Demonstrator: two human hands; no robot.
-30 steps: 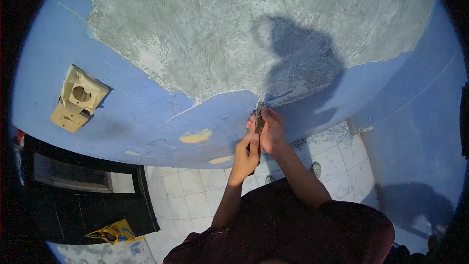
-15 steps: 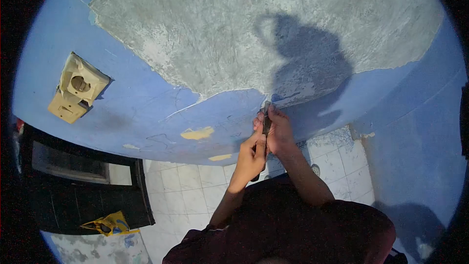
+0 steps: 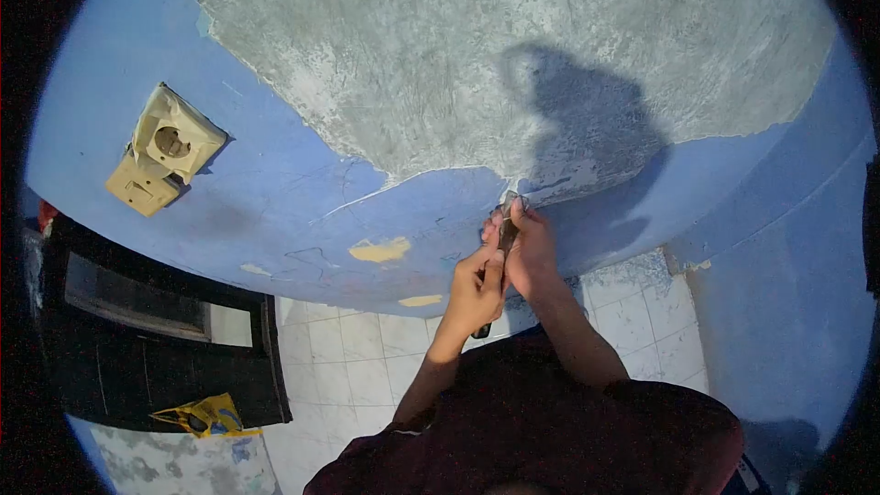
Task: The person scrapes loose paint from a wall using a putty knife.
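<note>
A blue wall (image 3: 440, 202) has a large patch of bare grey plaster (image 3: 412, 64) where the paint is gone. At the patch's lower edge, a narrow metal scraper (image 3: 506, 234) is in both of my hands, its tip up against the paint edge. My left hand (image 3: 474, 289) wraps the lower part, with the dark handle end showing below it. My right hand (image 3: 532, 252) grips the upper part near the blade, thumb on top. Fingers hide much of the tool.
A wall socket with a switch (image 3: 170, 147) is at left. Below it are a dark piece of furniture (image 3: 174, 312) and a yellow plastic bag (image 3: 215, 414). White tiles (image 3: 348, 344) cover the floor. Another blue wall (image 3: 779, 284) meets at right.
The view has shifted slightly, so the socket and plaster patch appear farther right. Both hands keep hold of the scraper, which leans a little more to the right near the same paint edge.
</note>
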